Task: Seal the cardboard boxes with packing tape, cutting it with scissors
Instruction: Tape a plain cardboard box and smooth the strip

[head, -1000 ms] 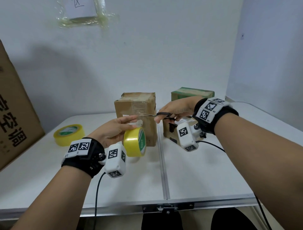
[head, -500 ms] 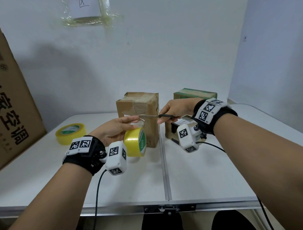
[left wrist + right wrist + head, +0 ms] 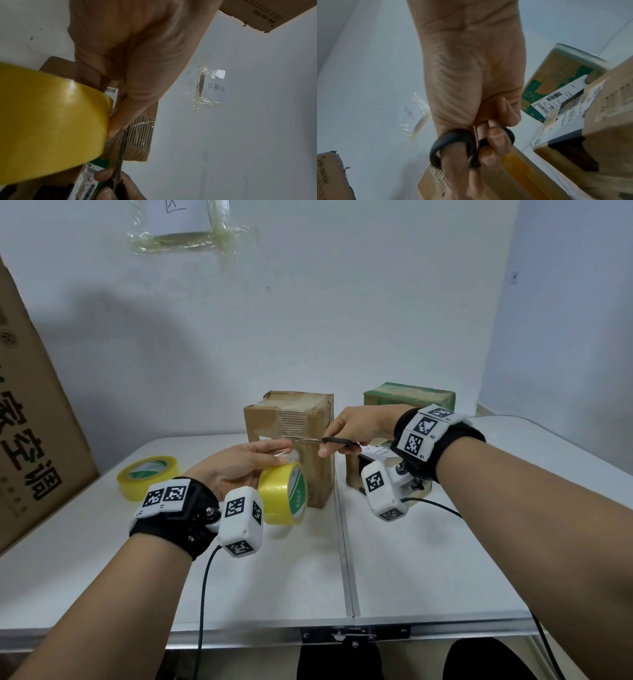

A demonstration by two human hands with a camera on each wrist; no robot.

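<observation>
Right now the left hand (image 3: 236,465) grips a yellow tape roll (image 3: 282,494), holding it up on edge above the white table (image 3: 428,570), with the fingers curled around it and the thumb stretched out along a clear pulled-off strip of tape (image 3: 282,453) that rises from the top of the roll. In the left wrist view the roll (image 3: 51,121) fills the lower left and a fingertip (image 3: 116,121) presses against its rim.

To the right, the right hand (image 3: 363,424) holds the scissors (image 3: 322,440), fingers and thumb curled through the black handle loops (image 3: 453,146). The blades point left, level, and their tips reach the strip just above the left thumb. Whether the blades are parted or closed on the tape cannot be told.

Just beyond the hands stands a tall brown cardboard box (image 3: 291,446), upright near the middle seam of the table, its top flaps down and a torn, ribbed patch showing on its front face. Farther right, partly hidden by the right wrist, is a second box (image 3: 411,395) with green printing, and a lower box with a white shipping label (image 3: 565,97) sits in front of it.

A spare tape roll (image 3: 147,477) lies flat on the far left of the table. A large flattened carton (image 3: 30,440) with black printed characters leans at the left edge. High on the wall, a paper note (image 3: 181,213) is stuck under wrinkled clear tape.
</observation>
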